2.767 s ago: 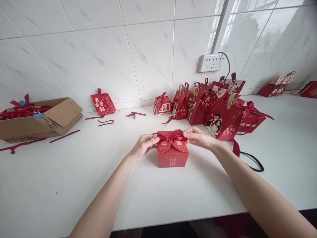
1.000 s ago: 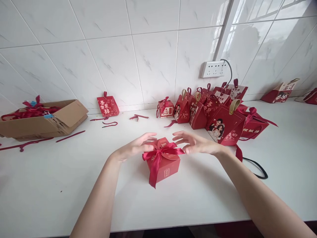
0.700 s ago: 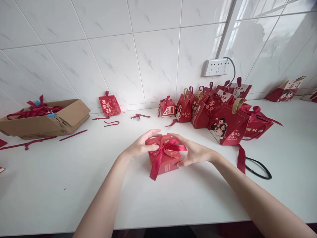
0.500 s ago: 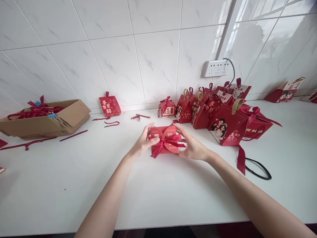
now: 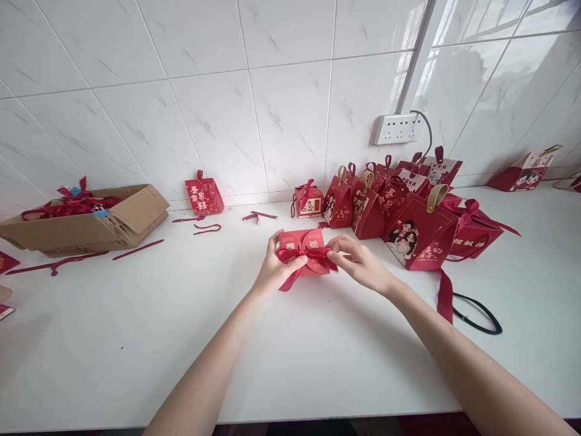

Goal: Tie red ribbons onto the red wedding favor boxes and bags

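A small red gift box (image 5: 290,240) with gold lettering and rounded interlocking flaps is on the white table. Across its top runs a dark red ribbon (image 5: 290,281) tied in a bow. My left hand (image 5: 276,267) is closed around the box's left side, its thumb pressing near the bow's knot. At the right, my right hand (image 5: 358,261) pinches the bow's right loop between thumb and fingertips. One ribbon tail hangs over the box's front near my left thumb. The underside of the box is hidden.
Several red gift boxes (image 5: 420,239) crowd the right side, one small box (image 5: 309,203) at their left end. A single box (image 5: 204,197) leans at the wall. Left stands a cardboard box (image 5: 68,233) of ribbons. A black loop (image 5: 481,315) lies at right; a power strip (image 5: 397,129) is on the wall.
My right hand has moved from the box's right side up onto the bow and now pinches its right loop. My left thumb has shifted right, closer to the knot.
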The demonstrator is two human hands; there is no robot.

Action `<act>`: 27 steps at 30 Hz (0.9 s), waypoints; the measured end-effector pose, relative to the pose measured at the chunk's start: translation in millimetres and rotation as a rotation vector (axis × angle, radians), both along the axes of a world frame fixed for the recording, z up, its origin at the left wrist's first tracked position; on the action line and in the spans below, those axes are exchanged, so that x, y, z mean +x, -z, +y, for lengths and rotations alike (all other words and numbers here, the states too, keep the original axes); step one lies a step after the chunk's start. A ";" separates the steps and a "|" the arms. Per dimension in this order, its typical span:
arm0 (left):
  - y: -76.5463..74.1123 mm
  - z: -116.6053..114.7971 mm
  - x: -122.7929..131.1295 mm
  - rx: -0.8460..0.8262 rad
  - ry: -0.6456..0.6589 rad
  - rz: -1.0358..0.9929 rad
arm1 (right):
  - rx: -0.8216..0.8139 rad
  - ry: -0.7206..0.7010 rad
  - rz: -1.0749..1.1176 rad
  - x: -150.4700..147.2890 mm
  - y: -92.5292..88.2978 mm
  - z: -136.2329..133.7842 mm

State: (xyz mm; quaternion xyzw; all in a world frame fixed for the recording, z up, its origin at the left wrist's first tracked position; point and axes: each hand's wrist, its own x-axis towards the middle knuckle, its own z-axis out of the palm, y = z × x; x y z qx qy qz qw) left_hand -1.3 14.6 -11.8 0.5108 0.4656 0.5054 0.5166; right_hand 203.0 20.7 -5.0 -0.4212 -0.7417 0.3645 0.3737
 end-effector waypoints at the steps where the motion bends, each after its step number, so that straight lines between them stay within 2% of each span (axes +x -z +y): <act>1: 0.0 -0.5 0.7 0.002 -0.003 -0.007 | 0.026 0.012 -0.055 -0.2 -1.1 -0.1; 7: 0.5 -3.7 7.7 0.019 -0.050 -0.034 | -0.120 -0.146 -0.219 1.2 -10.4 -8.2; 17: 0.8 -7.2 14.9 0.049 -0.109 -0.005 | -0.243 -0.284 -0.207 0.5 -9.4 -7.0; 22: 0.6 -7.4 17.4 0.062 -0.159 -0.005 | -0.289 -0.357 -0.134 5.1 -8.5 -3.3; 27: 0.5 -7.1 18.0 0.070 -0.162 0.007 | -0.316 -0.373 -0.134 7.3 -6.9 -2.6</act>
